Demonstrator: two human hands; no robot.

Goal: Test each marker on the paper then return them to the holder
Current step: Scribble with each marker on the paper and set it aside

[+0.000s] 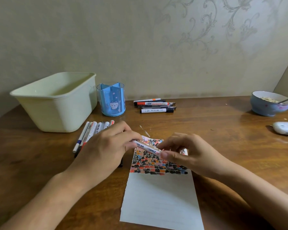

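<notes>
A white marker lies slantwise between both hands, above the paper. My left hand grips its upper left end. My right hand pinches its lower right end with thumb and fingers. The paper's top part is filled with black, red and blue marks; its lower part is blank. The blue holder stands empty at the back. One group of markers lies right of the holder. Another row of markers lies by my left hand, partly hidden by it.
A pale green plastic tub stands at the back left beside the holder. A blue bowl with food and a spoon sits at the far right, with a small white case in front of it. The wooden table meets the wall behind.
</notes>
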